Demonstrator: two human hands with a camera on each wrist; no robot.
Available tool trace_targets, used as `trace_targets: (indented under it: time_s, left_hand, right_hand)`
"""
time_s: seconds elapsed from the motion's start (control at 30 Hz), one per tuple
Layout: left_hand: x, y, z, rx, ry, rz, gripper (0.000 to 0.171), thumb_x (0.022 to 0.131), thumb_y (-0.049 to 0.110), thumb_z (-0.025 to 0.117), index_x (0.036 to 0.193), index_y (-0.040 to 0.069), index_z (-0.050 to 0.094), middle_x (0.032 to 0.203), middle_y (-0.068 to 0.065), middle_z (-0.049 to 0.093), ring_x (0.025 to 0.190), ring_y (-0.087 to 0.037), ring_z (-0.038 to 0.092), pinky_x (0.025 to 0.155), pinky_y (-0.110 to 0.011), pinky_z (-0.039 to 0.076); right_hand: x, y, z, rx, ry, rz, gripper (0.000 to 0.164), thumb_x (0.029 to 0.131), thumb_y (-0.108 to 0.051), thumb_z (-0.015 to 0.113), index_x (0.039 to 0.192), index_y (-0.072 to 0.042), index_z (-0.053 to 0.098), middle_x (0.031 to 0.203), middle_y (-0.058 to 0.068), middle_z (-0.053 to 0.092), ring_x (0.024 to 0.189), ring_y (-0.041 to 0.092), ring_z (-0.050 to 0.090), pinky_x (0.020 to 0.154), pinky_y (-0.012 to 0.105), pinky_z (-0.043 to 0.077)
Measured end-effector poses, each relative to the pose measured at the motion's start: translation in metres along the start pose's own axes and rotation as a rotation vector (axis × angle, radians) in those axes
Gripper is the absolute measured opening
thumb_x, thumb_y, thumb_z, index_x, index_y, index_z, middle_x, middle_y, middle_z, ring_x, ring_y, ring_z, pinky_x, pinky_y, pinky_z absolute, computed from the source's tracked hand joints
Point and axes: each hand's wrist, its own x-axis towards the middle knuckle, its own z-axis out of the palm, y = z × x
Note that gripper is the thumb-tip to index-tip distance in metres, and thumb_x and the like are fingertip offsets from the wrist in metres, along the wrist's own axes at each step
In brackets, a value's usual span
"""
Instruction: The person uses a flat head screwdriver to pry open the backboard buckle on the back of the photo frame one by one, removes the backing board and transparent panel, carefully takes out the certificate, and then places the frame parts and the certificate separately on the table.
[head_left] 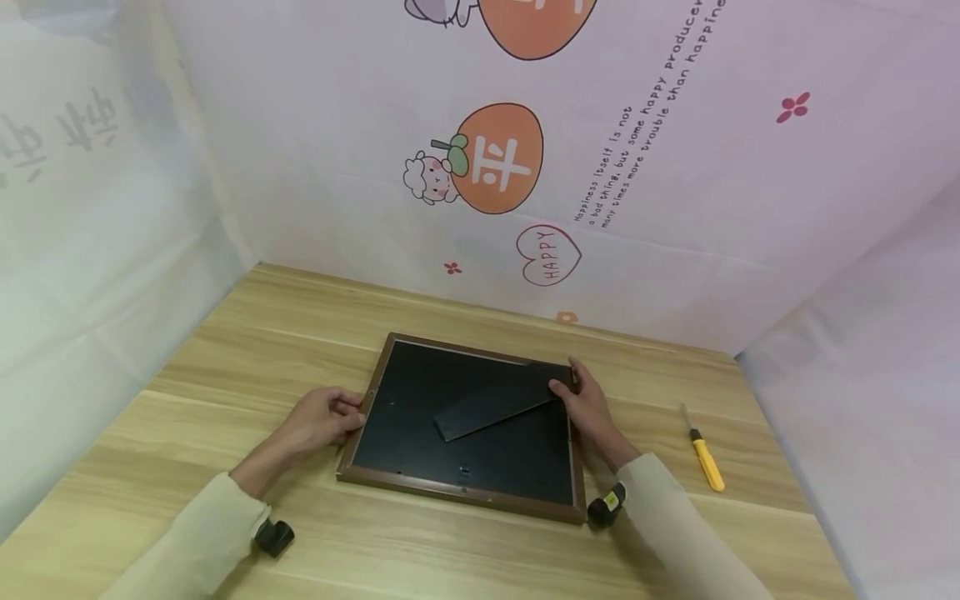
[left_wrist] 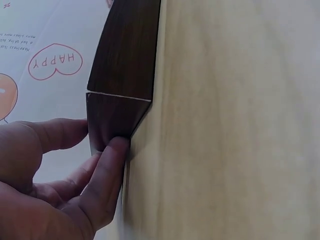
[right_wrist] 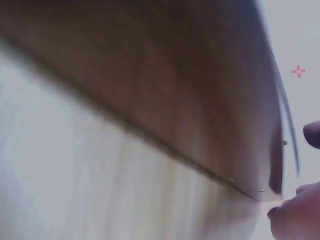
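Note:
A brown picture frame (head_left: 401,480) lies with its black back up on the table, turned slightly. Across that backing slants a flat black easel stand (head_left: 487,408), its wide end at the top right corner. My left hand (head_left: 330,417) holds the frame's left edge, thumb at the upper rim and fingertips against the side, seen up close in the left wrist view. At the top right corner, my right hand (head_left: 588,408) grips the edge, its thumb over the stand's end and its fingers at the outer side. The right wrist view shows the frame's brown side (right_wrist: 200,90) close up.
A yellow-handled screwdriver (head_left: 705,462) lies on the wood-grain table (head_left: 285,333) to the right of my right hand. Behind the table hangs a white printed sheet (head_left: 337,125), and pale sheets enclose the left and right sides.

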Motion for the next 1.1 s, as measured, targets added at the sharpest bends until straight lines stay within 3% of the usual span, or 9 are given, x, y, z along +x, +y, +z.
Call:
trace_targets:
  time_s: [0.13,0.23,0.33,0.43,0.53,0.7,0.87,1.1]
  left_hand:
    - [0.004,0.006,0.0,0.048,0.019,0.007,0.036,0.092,0.008,0.066,0.124,-0.006,0.057,0.105,-0.015,0.065,0.082,-0.016,0.065,0.068,-0.029,0.058]
    - [0.006,0.009,-0.001,0.078,0.026,0.01,0.037,0.092,0.009,0.067,0.125,-0.006,0.056,0.106,-0.016,0.064,0.081,-0.017,0.064,0.066,-0.03,0.057]
    - [0.007,0.01,-0.001,0.11,0.031,0.014,0.039,0.092,0.009,0.067,0.125,-0.007,0.056,0.107,-0.018,0.064,0.08,-0.017,0.064,0.065,-0.03,0.057]
    - [0.007,0.011,0.0,0.14,0.037,0.023,0.039,0.091,0.01,0.068,0.124,-0.007,0.056,0.108,-0.019,0.065,0.08,-0.017,0.065,0.064,-0.029,0.057]
    - [0.007,0.012,0.001,0.151,0.04,0.037,0.038,0.091,0.009,0.068,0.123,-0.008,0.056,0.108,-0.021,0.066,0.079,-0.017,0.065,0.062,-0.029,0.057]
    - [0.007,0.011,0.003,0.149,0.045,0.049,0.034,0.09,0.006,0.068,0.12,-0.007,0.057,0.106,-0.02,0.065,0.077,-0.017,0.064,0.061,-0.029,0.056]
    - [0.005,0.011,0.005,0.153,0.049,0.075,0.032,0.089,0.005,0.068,0.118,-0.008,0.058,0.104,-0.019,0.065,0.078,-0.016,0.065,0.061,-0.029,0.056]
    - [0.004,0.012,0.007,0.17,0.058,0.098,0.032,0.089,0.004,0.068,0.117,-0.008,0.059,0.102,-0.018,0.065,0.078,-0.016,0.065,0.061,-0.029,0.056]
  right_hand:
    - [-0.009,-0.012,-0.001,-0.137,0.041,-0.137,0.071,0.1,-0.027,0.058,0.156,-0.004,0.019,0.162,0.021,0.019,0.148,0.041,0.022,0.118,0.057,0.026]
    - [-0.019,-0.028,0.005,-0.176,0.057,-0.282,0.068,0.098,-0.023,0.062,0.152,-0.001,0.028,0.154,0.021,0.037,0.141,0.04,0.037,0.111,0.059,0.037]
    - [-0.03,-0.048,0.015,-0.177,0.0,-0.394,0.056,0.095,-0.019,0.066,0.144,-0.002,0.045,0.14,0.017,0.056,0.129,0.035,0.054,0.101,0.054,0.048]
    - [-0.039,-0.068,0.028,-0.235,-0.11,-0.465,0.043,0.092,-0.019,0.07,0.132,-0.007,0.059,0.13,0.01,0.064,0.121,0.028,0.06,0.098,0.049,0.052]
    - [-0.047,-0.084,0.044,-0.333,-0.24,-0.502,0.043,0.09,-0.024,0.073,0.129,-0.011,0.062,0.132,0.005,0.063,0.124,0.024,0.058,0.103,0.046,0.049]
    - [-0.05,-0.1,0.068,-0.513,-0.401,-0.545,0.06,0.087,-0.036,0.075,0.139,-0.015,0.055,0.145,0.006,0.051,0.135,0.024,0.047,0.109,0.046,0.044]
    - [-0.047,-0.104,0.082,-0.638,-0.456,-0.57,0.066,0.087,-0.041,0.074,0.144,-0.016,0.051,0.147,0.005,0.048,0.136,0.023,0.046,0.11,0.046,0.043]
    - [-0.042,-0.105,0.085,-0.691,-0.466,-0.618,0.054,0.09,-0.042,0.071,0.137,-0.018,0.059,0.139,0.006,0.053,0.125,0.022,0.052,0.106,0.043,0.046]
